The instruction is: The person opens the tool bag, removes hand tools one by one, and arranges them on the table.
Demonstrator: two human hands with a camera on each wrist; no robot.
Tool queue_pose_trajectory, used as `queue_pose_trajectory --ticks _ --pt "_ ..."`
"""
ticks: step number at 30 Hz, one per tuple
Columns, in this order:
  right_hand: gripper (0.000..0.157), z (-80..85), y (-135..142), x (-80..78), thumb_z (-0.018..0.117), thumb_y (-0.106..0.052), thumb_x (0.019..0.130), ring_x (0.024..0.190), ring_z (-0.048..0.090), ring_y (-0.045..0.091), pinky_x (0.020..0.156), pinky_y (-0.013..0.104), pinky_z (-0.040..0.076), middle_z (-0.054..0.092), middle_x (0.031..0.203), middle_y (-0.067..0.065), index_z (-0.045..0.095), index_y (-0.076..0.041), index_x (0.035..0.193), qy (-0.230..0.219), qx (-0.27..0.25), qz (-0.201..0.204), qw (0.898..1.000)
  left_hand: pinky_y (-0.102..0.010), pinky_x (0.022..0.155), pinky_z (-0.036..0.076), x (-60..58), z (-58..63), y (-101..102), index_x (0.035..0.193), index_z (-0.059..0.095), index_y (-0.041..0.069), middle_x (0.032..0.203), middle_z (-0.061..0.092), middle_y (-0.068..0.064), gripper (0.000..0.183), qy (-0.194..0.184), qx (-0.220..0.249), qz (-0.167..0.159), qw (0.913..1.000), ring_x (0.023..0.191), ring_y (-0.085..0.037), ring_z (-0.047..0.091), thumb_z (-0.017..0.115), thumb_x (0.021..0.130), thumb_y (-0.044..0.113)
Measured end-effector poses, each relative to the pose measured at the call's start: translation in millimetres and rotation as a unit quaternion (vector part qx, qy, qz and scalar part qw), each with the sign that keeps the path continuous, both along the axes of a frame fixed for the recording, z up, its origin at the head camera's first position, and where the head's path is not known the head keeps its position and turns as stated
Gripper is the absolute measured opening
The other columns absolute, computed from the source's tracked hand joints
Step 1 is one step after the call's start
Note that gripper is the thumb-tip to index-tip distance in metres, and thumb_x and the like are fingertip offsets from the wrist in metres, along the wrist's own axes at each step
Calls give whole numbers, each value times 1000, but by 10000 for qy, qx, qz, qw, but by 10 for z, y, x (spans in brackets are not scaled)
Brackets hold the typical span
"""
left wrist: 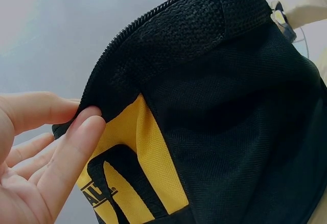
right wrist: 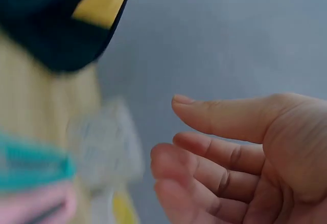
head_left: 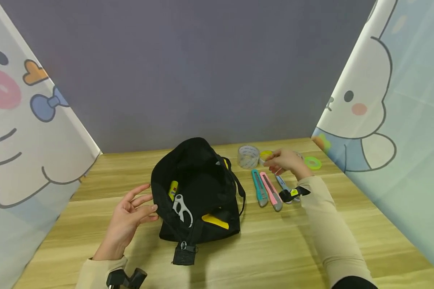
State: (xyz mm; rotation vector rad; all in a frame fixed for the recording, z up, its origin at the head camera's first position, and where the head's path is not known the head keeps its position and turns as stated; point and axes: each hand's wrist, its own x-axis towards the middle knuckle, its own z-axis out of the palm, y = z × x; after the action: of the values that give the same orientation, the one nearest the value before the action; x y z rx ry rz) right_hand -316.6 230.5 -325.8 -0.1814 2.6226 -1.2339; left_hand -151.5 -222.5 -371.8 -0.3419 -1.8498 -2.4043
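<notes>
A black bag (head_left: 217, 237) with yellow patches stands on the table, its zippered mouth wide. Inside it show a yellow tube (head_left: 173, 190) and white scissor-like handles (head_left: 181, 208). My left hand (head_left: 132, 216) pinches the bag's left rim between thumb and fingers; the left wrist view shows the zipper edge (left wrist: 97, 75) there. To the right of the bag, my right hand (head_left: 285, 161) hovers with loosely bent fingers and holds nothing. Close by it are a clear tape roll (head_left: 248, 157), a yellow roll (head_left: 265, 155), a teal utility knife (head_left: 260, 188) and a pink utility knife (head_left: 271, 192).
A light blue tool (head_left: 283, 183) lies partly hidden under the right wrist. Farther right is a green tape roll (head_left: 312, 162). A grey panel (head_left: 202, 72) closes off the table's back, with cartoon-printed sheets on both sides.
</notes>
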Motion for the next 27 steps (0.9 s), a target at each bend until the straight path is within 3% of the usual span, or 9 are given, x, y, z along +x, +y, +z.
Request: queue_pose_trajectory --ticks 8,13,18,24,27 --pt "30 380 -771 -6 70 -11 92 64 67 22 61 38 61 70 82 15 66 7 116 151 -901 631 9938 -33 63 62 7 14 -15 132 57 16 104 72 -1 57 8 34 -37 10000 76 -15 72 58 88 -20" --pt "30 475 -1276 -28 73 -9 90 65 68 25 63 40 62 70 81 16 68 7 115 113 -1185 1106 9867 -33 63 62 21 12 -5 132 57 17 106 72 -2 57 -17 56 -66 10000 77 -15 73 58 88 -20" --pt "27 448 -1747 -40 74 -9 90 71 70 31 71 46 62 70 80 16 70 3 113 -156 -1295 1441 9809 -33 63 62 47 4 2 132 56 17 105 72 -1 57 -44 35 -60 10000 77 -15 72 58 88 -20" --pt "25 286 -2164 -31 74 -6 90 70 71 26 81 52 58 71 84 17 70 5 112 -601 -1546 1611 9729 -33 62 62 36 17 -10 133 56 16 105 72 -2 57 9 49 -90 9999 77 -15 73 58 89 -19" --pt "25 183 -2321 -45 74 -6 90 70 71 23 81 50 59 72 85 16 70 4 112 -789 -1502 1714 9705 -33 62 62 20 31 -15 133 56 16 104 72 -1 56 14 23 -64 10000 77 -15 72 58 89 -19"
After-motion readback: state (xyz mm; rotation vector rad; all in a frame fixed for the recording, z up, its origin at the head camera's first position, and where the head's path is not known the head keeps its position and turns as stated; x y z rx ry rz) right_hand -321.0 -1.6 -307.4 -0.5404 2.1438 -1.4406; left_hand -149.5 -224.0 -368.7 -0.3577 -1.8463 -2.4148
